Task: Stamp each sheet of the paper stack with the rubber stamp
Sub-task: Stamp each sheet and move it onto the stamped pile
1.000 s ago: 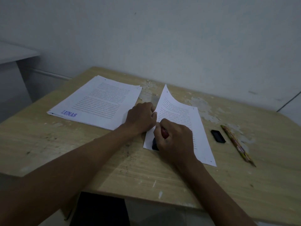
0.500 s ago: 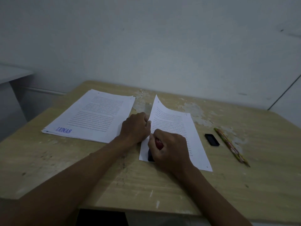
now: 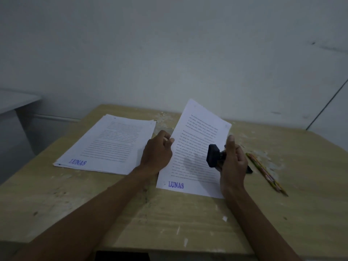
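Observation:
A printed sheet [image 3: 195,147] lies in the middle of the wooden table [image 3: 169,219], its left edge lifted and curled. A blue "LUNAS" stamp mark [image 3: 176,185] shows at its near left corner. My left hand [image 3: 157,153] pinches the sheet's left edge. My right hand [image 3: 233,161] holds the rubber stamp [image 3: 213,156] raised above the sheet's right side, its dark base turned to the left. To the left lies a stack of stamped sheets [image 3: 113,146], the top one marked "LUNAS" [image 3: 77,162].
A striped pencil [image 3: 266,173] lies on the table to the right of my right hand. A small black object [image 3: 249,170] peeks out behind that hand. The wall stands close behind the table. A pale ledge [image 3: 17,100] is at the far left.
My right hand has lifted the stamp off the sheet's near left corner and moved it right, uncovering a fresh "LUNAS" mark. The left hand has raised the sheet's left edge higher.

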